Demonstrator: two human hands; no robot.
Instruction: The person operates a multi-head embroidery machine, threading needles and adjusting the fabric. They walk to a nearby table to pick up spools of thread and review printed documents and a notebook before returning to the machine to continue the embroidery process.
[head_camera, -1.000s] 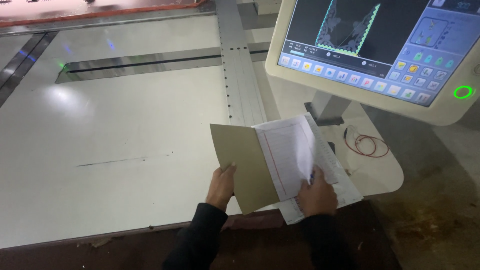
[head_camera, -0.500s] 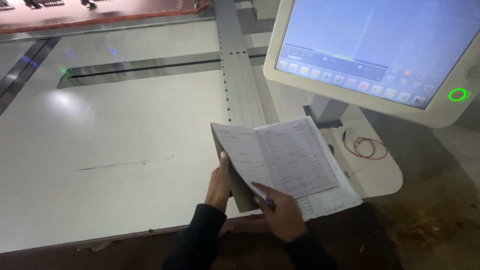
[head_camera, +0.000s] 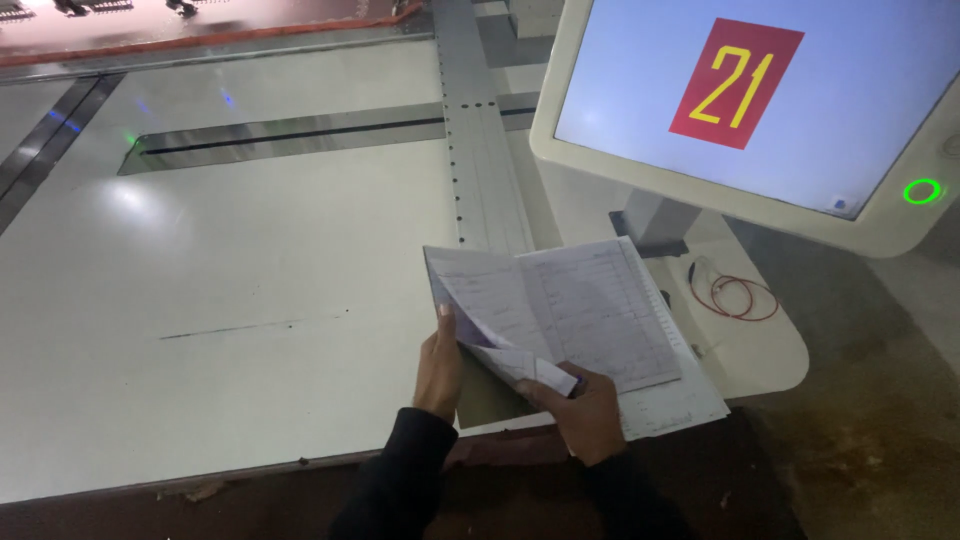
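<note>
You hold an open booklet (head_camera: 565, 310) of thin white ruled paper, filled with faint handwriting, at the near edge of the table (head_camera: 220, 300), a little to the right of the middle. Its pages are soft and bend easily; one leaf curls over near the bottom, and a dull brownish card cover shows below it. Your left hand (head_camera: 440, 370) supports the left side of the booklet, with the thumb lying along the page edge and the other fingers hidden behind the paper, so you cannot tell how they are set. Your right hand (head_camera: 585, 410) pinches the curled lower corner of a page between thumb and fingers, which are pressed close together. Both arms wear dark sleeves. The table is wide, flat and smooth, pale grey, with a slight shine from the light. A metal rail (head_camera: 480, 150) with small holes runs away from you across it. At the right, a thin red wire loop (head_camera: 735, 297) lies on a rounded white shelf (head_camera: 770, 350). Above it stands a large screen (head_camera: 740, 100) in a white glossy frame, showing a red rectangle with yellow figures, and a green ring light (head_camera: 921, 191) glows on the frame.
</note>
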